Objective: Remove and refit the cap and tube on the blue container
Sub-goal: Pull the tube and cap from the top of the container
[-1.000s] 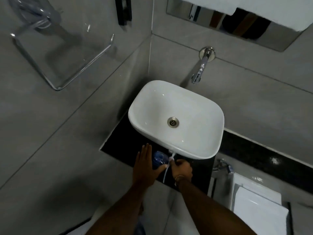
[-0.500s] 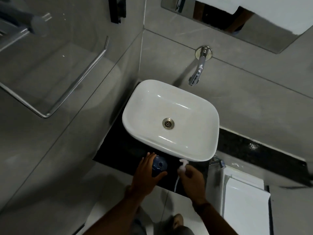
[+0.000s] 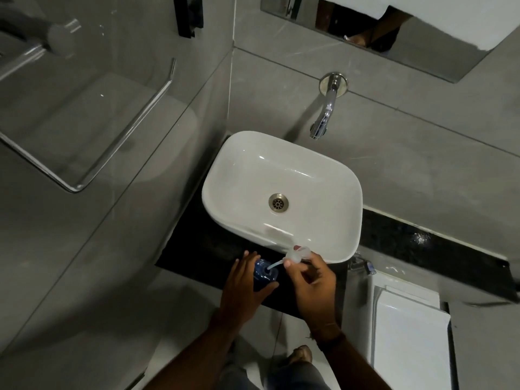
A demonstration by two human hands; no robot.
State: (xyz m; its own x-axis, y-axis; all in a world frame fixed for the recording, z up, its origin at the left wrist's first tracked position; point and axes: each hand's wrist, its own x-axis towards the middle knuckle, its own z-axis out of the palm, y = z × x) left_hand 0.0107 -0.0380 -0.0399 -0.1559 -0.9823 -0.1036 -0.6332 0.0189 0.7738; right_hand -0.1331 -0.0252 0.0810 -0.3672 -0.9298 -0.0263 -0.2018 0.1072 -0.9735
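A small blue container (image 3: 263,273) stands on the black counter (image 3: 197,249) just in front of the white basin. My left hand (image 3: 243,288) wraps around its left side and holds it upright. My right hand (image 3: 311,280) grips a white pump cap (image 3: 298,253) a little above and to the right of the container. A thin pale tube (image 3: 277,265) runs from the cap down and left, and its tip sits at the container's open mouth.
The white basin (image 3: 346,220) overhangs the counter right behind the hands, with a chrome wall tap (image 3: 323,119) above it. A glass shelf (image 3: 84,130) juts from the left wall. A white toilet cistern (image 3: 410,333) stands at the right. A foot (image 3: 301,356) shows below.
My right hand has swung the cap up and turned it, bringing the tube's tip from beside the container to its mouth. My left hand stays on the container. The view has shifted.
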